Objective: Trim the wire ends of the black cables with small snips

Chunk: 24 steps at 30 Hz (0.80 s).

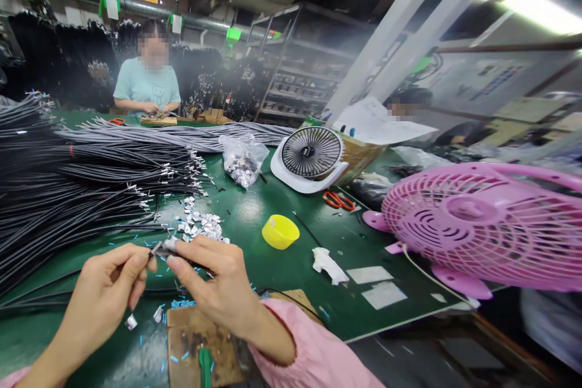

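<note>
My left hand [111, 282] pinches the end of a black cable [151, 254] between thumb and fingers. Close against it, my right hand [216, 276] is closed, its thumb and forefinger meeting near the cable's tip. A slim dark thing lies in the right hand, mostly hidden, so its kind is unclear. The right forefinger's tip has a greyish covering. Just beyond the hands lie crumpled silver foil scraps [202, 225]. Below them is a worn wooden block [184, 339] with a green-handled tool [205, 367] and small blue bits on it.
Bundles of black cables [91, 194] fill the left side. A yellow bowl [280, 232], a plastic bag of parts [244, 160], orange-handled scissors [339, 200], a white fan [309, 154] and a large pink fan [482, 218] stand on the green table [254, 206]. A person [148, 82] sits opposite.
</note>
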Each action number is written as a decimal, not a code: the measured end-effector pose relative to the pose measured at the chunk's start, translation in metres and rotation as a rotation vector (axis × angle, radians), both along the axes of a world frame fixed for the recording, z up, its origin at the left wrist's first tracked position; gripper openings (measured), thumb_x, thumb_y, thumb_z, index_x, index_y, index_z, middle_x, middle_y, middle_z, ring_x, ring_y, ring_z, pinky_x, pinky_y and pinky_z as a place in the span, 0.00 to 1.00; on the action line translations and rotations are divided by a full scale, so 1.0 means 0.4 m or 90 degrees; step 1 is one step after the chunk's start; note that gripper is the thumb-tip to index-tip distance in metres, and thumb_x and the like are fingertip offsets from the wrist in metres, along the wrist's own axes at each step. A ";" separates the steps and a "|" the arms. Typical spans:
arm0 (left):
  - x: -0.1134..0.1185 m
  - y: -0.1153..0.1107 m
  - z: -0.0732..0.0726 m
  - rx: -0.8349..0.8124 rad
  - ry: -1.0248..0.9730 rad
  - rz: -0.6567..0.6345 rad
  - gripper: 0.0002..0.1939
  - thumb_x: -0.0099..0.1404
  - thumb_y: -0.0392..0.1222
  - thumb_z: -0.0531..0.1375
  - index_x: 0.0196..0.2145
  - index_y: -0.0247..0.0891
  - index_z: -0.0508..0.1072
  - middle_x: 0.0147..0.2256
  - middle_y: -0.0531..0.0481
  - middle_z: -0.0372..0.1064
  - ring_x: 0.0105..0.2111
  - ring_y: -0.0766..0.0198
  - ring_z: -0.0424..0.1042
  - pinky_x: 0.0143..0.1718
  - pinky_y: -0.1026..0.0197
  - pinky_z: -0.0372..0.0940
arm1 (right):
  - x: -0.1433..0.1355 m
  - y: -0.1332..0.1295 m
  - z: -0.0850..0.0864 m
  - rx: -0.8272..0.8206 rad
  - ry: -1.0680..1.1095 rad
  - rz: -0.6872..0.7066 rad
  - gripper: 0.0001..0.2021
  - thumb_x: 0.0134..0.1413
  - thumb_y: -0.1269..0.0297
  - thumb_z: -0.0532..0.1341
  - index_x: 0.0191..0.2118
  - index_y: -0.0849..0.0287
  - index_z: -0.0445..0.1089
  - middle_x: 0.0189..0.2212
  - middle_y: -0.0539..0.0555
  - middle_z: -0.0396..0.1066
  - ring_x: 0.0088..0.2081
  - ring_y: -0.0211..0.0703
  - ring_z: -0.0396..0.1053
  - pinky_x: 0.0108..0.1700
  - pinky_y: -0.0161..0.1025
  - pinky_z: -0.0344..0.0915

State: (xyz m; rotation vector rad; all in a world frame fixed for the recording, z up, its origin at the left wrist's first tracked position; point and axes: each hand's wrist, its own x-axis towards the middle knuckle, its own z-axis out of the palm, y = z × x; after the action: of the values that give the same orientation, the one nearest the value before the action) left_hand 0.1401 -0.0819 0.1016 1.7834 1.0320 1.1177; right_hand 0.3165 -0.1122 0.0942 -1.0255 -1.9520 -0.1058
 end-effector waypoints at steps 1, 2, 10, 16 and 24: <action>-0.008 0.003 0.004 -0.031 0.018 -0.042 0.35 0.63 0.75 0.55 0.18 0.40 0.71 0.09 0.57 0.55 0.09 0.71 0.54 0.10 0.68 0.51 | 0.001 0.001 0.002 0.007 -0.009 0.011 0.23 0.73 0.64 0.52 0.27 0.57 0.78 0.21 0.51 0.72 0.21 0.37 0.63 0.22 0.34 0.56; -0.015 0.005 0.008 -0.054 0.037 -0.078 0.37 0.63 0.76 0.53 0.17 0.40 0.70 0.08 0.58 0.53 0.08 0.71 0.51 0.10 0.68 0.49 | 0.002 0.002 0.004 0.016 -0.011 0.023 0.23 0.73 0.64 0.52 0.27 0.57 0.77 0.20 0.51 0.72 0.21 0.37 0.63 0.22 0.34 0.56; -0.031 -0.002 0.013 0.361 0.135 0.011 0.16 0.70 0.42 0.58 0.24 0.44 0.76 0.19 0.60 0.69 0.17 0.72 0.67 0.19 0.71 0.61 | 0.025 -0.009 0.010 0.030 -0.061 0.009 0.15 0.72 0.61 0.56 0.42 0.63 0.78 0.28 0.54 0.77 0.24 0.37 0.71 0.24 0.33 0.63; -0.034 0.015 -0.022 0.615 0.344 0.013 0.24 0.79 0.42 0.48 0.27 0.41 0.75 0.22 0.57 0.69 0.17 0.68 0.69 0.19 0.63 0.58 | 0.026 -0.023 0.029 -0.161 -0.389 0.016 0.02 0.60 0.70 0.68 0.35 0.63 0.76 0.29 0.54 0.77 0.23 0.41 0.71 0.21 0.38 0.51; -0.035 0.013 -0.030 0.573 0.462 -0.158 0.29 0.76 0.31 0.41 0.25 0.42 0.74 0.23 0.54 0.71 0.18 0.65 0.72 0.21 0.61 0.59 | 0.011 0.001 0.047 -0.361 -0.509 0.099 0.08 0.60 0.71 0.67 0.29 0.64 0.78 0.25 0.55 0.78 0.23 0.39 0.69 0.23 0.38 0.46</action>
State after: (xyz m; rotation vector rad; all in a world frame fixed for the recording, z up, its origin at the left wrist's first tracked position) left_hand 0.1263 -0.0766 0.0894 3.0919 0.6588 0.8231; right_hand 0.3208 -0.1120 0.1131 -1.3085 -2.8874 0.1639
